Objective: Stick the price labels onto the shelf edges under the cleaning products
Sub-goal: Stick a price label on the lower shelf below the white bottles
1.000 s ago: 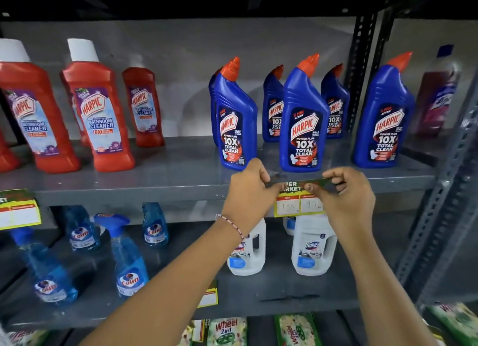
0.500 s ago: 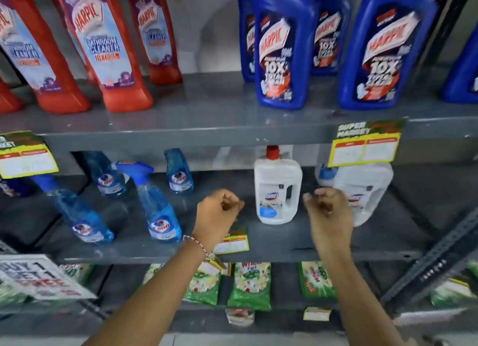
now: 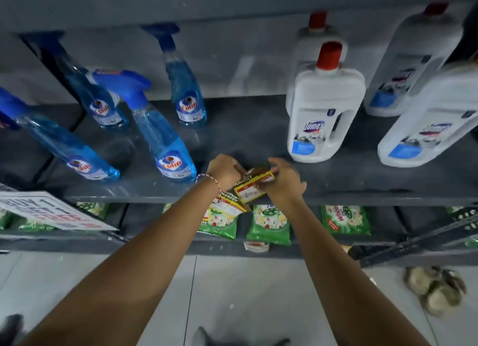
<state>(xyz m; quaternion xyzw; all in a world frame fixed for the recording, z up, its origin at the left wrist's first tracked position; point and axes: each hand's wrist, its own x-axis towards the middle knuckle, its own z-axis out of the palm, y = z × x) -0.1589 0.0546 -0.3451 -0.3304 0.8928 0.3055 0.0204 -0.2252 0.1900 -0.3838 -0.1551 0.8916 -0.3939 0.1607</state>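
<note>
A yellow and green price label (image 3: 252,189) is pinched between my left hand (image 3: 226,171) and my right hand (image 3: 283,181), just above the front of the grey shelf (image 3: 349,185). Another price label (image 3: 227,204) lies on the shelf edge under my left wrist. Blue Colin spray bottles (image 3: 168,144) stand on the shelf to the left. White Domex bottles (image 3: 320,113) with red caps stand to the right.
Green detergent packets (image 3: 269,224) fill the shelf below. A tilted "buy 1 get 1" offer sign (image 3: 49,213) hangs at the lower left. A dark slanted metal brace (image 3: 419,239) crosses at the lower right. A crumpled cloth (image 3: 437,291) lies on the tiled floor.
My view dropped from the Harpic shelf to the one below. Both hands left the label stuck on the upper edge, came down and took hold of a label from the shelf front.
</note>
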